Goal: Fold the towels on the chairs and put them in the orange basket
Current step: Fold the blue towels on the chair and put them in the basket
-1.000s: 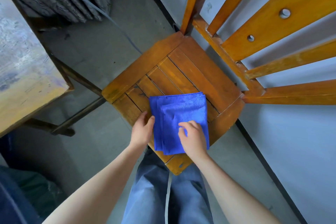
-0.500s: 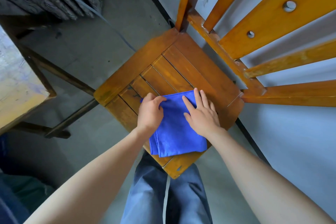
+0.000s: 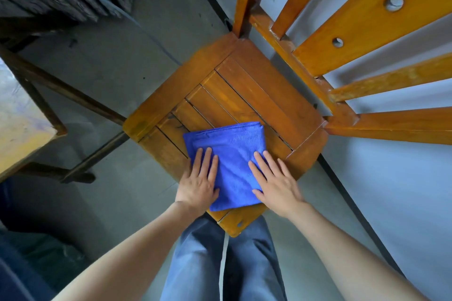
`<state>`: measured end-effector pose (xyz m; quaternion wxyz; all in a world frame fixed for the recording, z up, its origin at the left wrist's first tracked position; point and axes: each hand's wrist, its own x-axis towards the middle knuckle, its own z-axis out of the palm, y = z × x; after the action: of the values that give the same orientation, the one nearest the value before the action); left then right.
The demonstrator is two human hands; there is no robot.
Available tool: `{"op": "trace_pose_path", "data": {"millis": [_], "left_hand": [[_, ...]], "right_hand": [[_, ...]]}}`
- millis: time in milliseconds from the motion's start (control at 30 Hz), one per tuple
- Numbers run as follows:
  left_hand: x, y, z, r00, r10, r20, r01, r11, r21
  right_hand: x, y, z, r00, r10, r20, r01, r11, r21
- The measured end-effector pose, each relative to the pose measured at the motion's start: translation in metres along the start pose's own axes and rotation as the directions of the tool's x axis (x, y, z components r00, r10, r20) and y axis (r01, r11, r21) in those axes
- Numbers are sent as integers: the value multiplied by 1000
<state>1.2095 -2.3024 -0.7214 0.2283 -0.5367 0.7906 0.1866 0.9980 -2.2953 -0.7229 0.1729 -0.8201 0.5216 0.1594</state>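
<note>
Grey concrete floor (image 3: pixel 117 76) surrounded an orange slatted wooden chair (image 3: pixel 256 95). On its near seat corner a folded blue terry towel (image 3: pixel 232 151) was pressed flat by the left hand (image 3: pixel 199 182) and right hand (image 3: pixel 275 182), fingers extended.

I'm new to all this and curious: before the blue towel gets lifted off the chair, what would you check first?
1. The blue towel is folded compactly: ok.
2. It lies flat on the chair seat: ok.
3. The left hand and right hand both touch it: ok.
4. A grip for lifting: not ok, both hands press flat and neither pinches.
5. Where the orange basket stands: cannot tell, not in view.
</note>
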Motion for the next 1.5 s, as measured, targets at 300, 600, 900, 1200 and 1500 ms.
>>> {"op": "trace_pose_path", "data": {"millis": [300,600,900,1200,1500], "left_hand": [[-18,26,18,976,161,-144,-145,983,117],[-13,49,35,985,2,-175,12,997,80],[-14,35,1,957,64,-283,-83,995,-53],[-64,26,-98,894,64,-443,-107,992,-74],[-123,-6,-212,747,9,-665,-49,998,-42]], "right_hand": [[-1,-2,5,954,-282,98,294,945,-143],[-1,-22,16,959,-190,-211,166,978,-127],[-18,-20,-25,938,-166,-304,162,986,-39],[-57,-22,-116,857,-171,-487,152,985,-78],[-64,-24,-259,670,-465,-578,341,885,-317]]}}
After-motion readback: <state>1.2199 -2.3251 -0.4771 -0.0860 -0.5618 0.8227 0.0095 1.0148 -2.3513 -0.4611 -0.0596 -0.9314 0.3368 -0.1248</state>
